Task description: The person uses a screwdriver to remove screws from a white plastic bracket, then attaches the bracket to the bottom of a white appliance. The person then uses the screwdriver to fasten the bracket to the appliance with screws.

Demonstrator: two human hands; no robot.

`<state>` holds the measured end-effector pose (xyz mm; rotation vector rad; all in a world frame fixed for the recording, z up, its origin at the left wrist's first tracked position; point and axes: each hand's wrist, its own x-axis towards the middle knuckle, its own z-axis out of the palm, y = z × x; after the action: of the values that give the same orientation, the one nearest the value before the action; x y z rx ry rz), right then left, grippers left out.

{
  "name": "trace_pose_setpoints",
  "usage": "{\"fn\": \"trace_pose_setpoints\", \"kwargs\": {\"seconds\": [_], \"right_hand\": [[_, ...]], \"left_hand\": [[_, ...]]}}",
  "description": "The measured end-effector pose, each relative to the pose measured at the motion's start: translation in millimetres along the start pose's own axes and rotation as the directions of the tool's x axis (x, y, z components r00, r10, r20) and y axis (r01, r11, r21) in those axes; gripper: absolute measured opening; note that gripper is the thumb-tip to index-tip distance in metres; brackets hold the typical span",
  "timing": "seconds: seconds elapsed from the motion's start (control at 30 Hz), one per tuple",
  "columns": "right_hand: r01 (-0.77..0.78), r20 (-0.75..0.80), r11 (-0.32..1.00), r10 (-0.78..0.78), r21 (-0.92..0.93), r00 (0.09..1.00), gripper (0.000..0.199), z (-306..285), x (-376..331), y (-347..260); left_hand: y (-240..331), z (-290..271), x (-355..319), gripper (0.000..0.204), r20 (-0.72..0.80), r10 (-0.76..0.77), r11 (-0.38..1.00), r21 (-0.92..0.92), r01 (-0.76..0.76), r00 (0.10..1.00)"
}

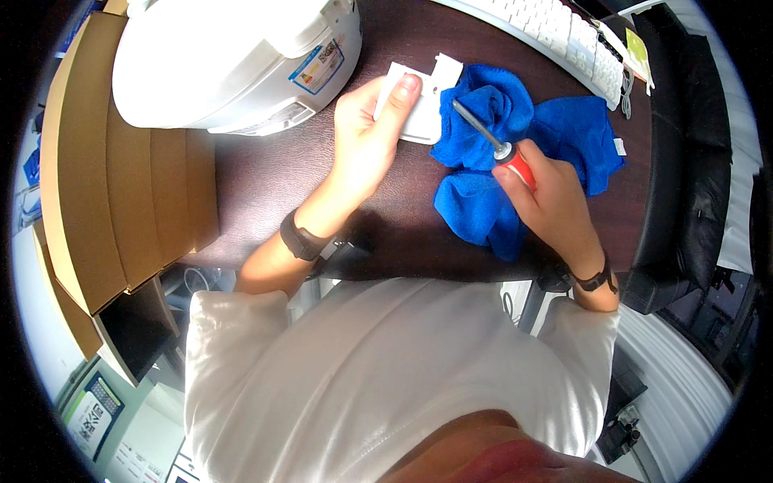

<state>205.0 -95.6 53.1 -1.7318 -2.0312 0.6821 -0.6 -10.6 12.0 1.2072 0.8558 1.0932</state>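
My left hand (366,133) grips a flat white plastic piece (420,121), thumb pressed on its face. A small tab sticks up from the piece's far right corner. In my right hand (551,197) is a screwdriver (515,163) with a red handle and a metal shaft. Its shaft points up and left toward the white piece, with its tip a little to the right of it. Beneath the screwdriver lies a crumpled blue cloth (576,133). Just beyond my left hand stands a rounded white appliance (233,60) with labels on its side.
A white keyboard (555,36) lies at the far right of the dark table (274,181). Cardboard boxes (133,177) stand along the left edge. To the right of the table is black padded furniture (692,161). A white cable (626,92) lies by the keyboard.
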Motion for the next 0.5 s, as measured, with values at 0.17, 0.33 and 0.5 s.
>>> {"fn": "trace_pose_setpoints", "kwargs": {"seconds": [0.17, 0.33, 0.5], "right_hand": [[0.022, 0.019, 0.976, -0.018, -0.215, 1.000, 0.028, -14, -1, -8], [0.055, 0.064, 0.896, -0.030, -0.441, 0.997, 0.027, -34, -3, -18], [0.103, 0.161, 0.815, -0.012, -0.570, 0.987, 0.026, -51, -2, -27]], "left_hand": [[-1, -2, 2, 0.034, 0.067, -0.003, 0.998, 0.062, -0.001, 0.998], [-3, -1, 0, 0.029, 0.089, 0.084, 0.966, 0.237, -0.103, 0.993], [-1, 3, -1, 0.028, 0.186, 0.132, 0.900, 0.389, -0.196, 0.974]]}}
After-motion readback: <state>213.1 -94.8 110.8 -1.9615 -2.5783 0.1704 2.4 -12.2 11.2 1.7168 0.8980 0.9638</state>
